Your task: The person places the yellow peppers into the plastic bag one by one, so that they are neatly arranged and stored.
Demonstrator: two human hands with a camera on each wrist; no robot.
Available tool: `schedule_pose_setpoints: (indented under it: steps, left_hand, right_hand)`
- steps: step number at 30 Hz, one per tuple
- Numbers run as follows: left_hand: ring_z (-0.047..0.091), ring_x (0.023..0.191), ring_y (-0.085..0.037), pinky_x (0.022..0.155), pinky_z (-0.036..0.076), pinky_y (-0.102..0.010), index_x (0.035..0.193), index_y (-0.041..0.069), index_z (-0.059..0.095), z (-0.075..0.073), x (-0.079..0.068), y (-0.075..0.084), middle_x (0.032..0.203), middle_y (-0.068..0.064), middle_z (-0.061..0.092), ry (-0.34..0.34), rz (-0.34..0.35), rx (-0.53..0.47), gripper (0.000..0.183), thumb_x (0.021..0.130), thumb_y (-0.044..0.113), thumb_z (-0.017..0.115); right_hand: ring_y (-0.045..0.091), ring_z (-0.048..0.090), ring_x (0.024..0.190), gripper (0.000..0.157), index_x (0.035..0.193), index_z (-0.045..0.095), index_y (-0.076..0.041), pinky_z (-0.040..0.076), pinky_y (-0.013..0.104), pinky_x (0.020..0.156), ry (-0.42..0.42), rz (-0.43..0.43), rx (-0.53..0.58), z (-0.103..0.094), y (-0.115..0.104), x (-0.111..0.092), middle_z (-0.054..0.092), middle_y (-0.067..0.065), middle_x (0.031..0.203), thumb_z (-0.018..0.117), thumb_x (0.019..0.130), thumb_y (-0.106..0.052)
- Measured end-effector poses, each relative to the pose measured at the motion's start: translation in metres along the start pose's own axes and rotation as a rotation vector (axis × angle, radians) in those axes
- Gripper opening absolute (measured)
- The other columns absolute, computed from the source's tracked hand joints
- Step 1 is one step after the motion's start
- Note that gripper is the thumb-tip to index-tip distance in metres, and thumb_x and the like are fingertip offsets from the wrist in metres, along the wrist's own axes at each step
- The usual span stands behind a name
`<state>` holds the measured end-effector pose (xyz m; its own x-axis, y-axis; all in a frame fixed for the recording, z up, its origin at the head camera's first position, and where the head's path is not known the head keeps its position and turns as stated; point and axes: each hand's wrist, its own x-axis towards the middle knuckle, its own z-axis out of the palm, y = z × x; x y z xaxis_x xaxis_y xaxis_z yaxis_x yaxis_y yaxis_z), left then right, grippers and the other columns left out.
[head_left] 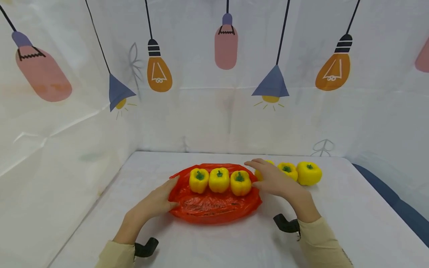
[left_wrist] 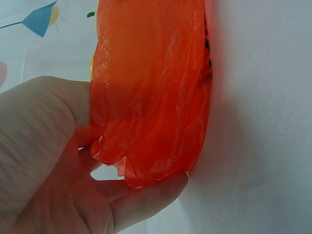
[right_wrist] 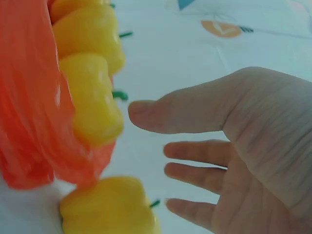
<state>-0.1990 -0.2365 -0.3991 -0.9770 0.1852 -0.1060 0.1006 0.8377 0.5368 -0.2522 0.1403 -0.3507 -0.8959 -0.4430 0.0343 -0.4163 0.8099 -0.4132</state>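
Note:
A red plastic bag (head_left: 211,208) lies on the table with three yellow bell peppers (head_left: 219,180) in a row on it, green stems showing. My left hand (head_left: 157,199) holds the bag's left end. In the left wrist view, its digits curl around the crumpled red plastic (left_wrist: 146,122), one pressing the lower tip; some are partly hidden behind it. My right hand (head_left: 276,180) hovers at the bag's right side, digits spread and holding nothing. The right wrist view has its thumb (right_wrist: 170,109) close to the stem of a yellow pepper (right_wrist: 92,97).
Three more yellow peppers (head_left: 309,173) sit at the back right, one partly hidden by my right hand. Behind the white table (head_left: 234,245) hangs a sheet (head_left: 201,119) printed with lamps. A dark blue object (head_left: 388,193) borders the table's right edge.

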Motion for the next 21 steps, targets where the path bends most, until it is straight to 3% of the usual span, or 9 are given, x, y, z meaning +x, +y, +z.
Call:
schedule_pose_setpoints:
  steps: [7, 11, 21]
  left_hand:
    - [0.029, 0.150, -0.037, 0.114, 0.035, -0.063, 0.159, 0.013, 0.022, 0.002, 0.001, -0.001, 0.164, -0.010, 0.029, 0.010, 0.021, 0.004, 0.086, 0.089, 0.019, 0.072]
    - [0.030, 0.150, -0.037, 0.114, 0.035, -0.062, 0.159, 0.013, 0.022, 0.004, 0.002, -0.002, 0.164, -0.011, 0.029, 0.012, 0.022, 0.018, 0.087, 0.088, 0.019, 0.072]
    - [0.033, 0.148, -0.038, 0.112, 0.038, -0.063, 0.159, 0.012, 0.022, 0.002, 0.003, -0.001, 0.163, -0.012, 0.030, 0.015, 0.025, 0.028, 0.087, 0.088, 0.018, 0.072]
  right_hand:
    - [0.044, 0.037, 0.140, 0.061, 0.144, 0.051, -0.012, 0.041, 0.064, 0.108, 0.083, 0.005, -0.040, -0.003, 0.026, 0.003, 0.040, 0.021, 0.153, 0.067, 0.086, -0.008]
    - [0.046, 0.035, 0.141, 0.058, 0.144, 0.051, -0.010, 0.038, 0.065, 0.110, 0.085, 0.026, -0.074, 0.003, 0.039, 0.007, 0.038, 0.024, 0.154, 0.063, 0.087, -0.004]
    - [0.046, 0.039, 0.137, 0.056, 0.140, 0.055, -0.009, 0.039, 0.064, 0.110, 0.103, 0.014, -0.145, 0.009, 0.048, 0.013, 0.044, 0.024, 0.149, 0.061, 0.086, 0.001]
